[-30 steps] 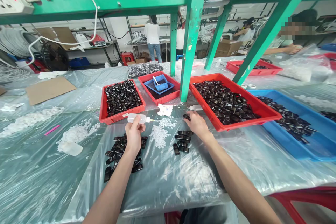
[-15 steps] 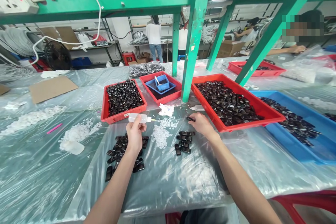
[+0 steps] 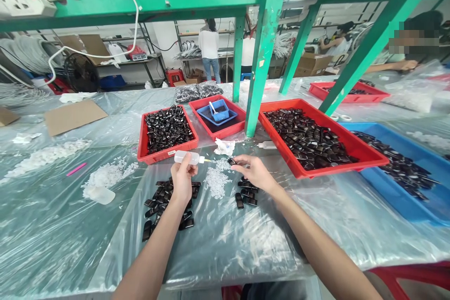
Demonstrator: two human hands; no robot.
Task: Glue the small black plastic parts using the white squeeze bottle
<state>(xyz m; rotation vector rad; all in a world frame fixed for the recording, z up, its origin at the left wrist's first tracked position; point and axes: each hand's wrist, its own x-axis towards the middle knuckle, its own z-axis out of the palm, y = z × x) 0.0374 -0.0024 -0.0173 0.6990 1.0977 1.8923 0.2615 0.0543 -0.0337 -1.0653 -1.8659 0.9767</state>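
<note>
Black piece (image 3: 231,161) pinched in my right fingers (image 3: 242,160), bottle (image 3: 194,158) gripped in my left fingers (image 3: 184,161); midway, I judge; left group (image 3: 162,195) or right group (image 3: 249,194) finished: unclear.

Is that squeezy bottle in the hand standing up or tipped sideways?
Tipped sideways: the left hand holds the bottle nearly level, with its yellowish nozzle pointing towards the right hand.

Can read no words, numbers or brands anywhere. Can make out only a small white label (image 3: 171,153), too tiny to decipher, on the front wall of a red rectangular plastic tray (image 3: 154,157), left of centre in the frame.
</note>
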